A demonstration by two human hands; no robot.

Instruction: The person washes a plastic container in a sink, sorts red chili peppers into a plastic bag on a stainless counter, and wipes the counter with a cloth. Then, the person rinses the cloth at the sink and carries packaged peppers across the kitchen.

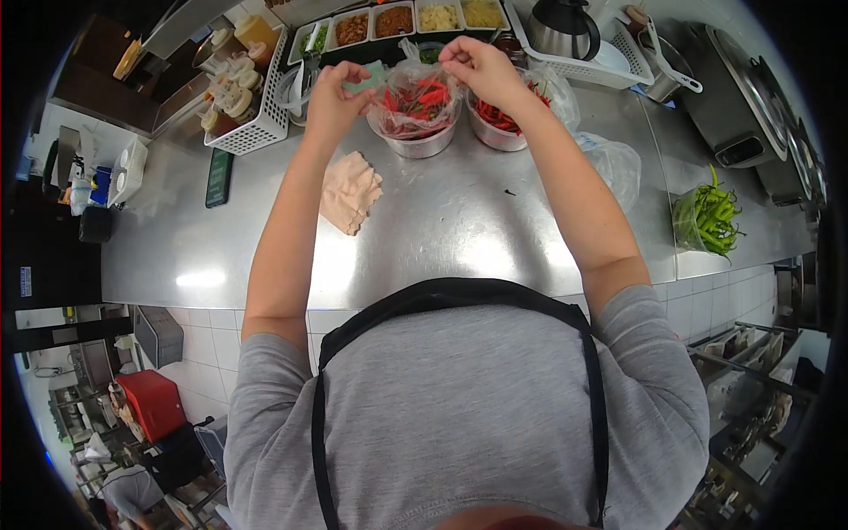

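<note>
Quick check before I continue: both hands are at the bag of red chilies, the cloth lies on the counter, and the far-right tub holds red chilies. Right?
No: the far-right tub holds green chilies, not red, as the head view shows. The left hand and right hand are at the bag, and the cloth lies on the counter.

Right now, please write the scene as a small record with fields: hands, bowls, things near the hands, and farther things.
Left hand: at left edge of clear plastic bag; grip unclear
Right hand: at bag's right edge; grip unclear
Bag contents: red chillies
Under bag: round silver metal bowl
Beside it: second silver metal bowl, also with red chillies
Near left forearm: crumpled beige cloth
Far left: dark phone
Far right: green chillies in clear container
</note>
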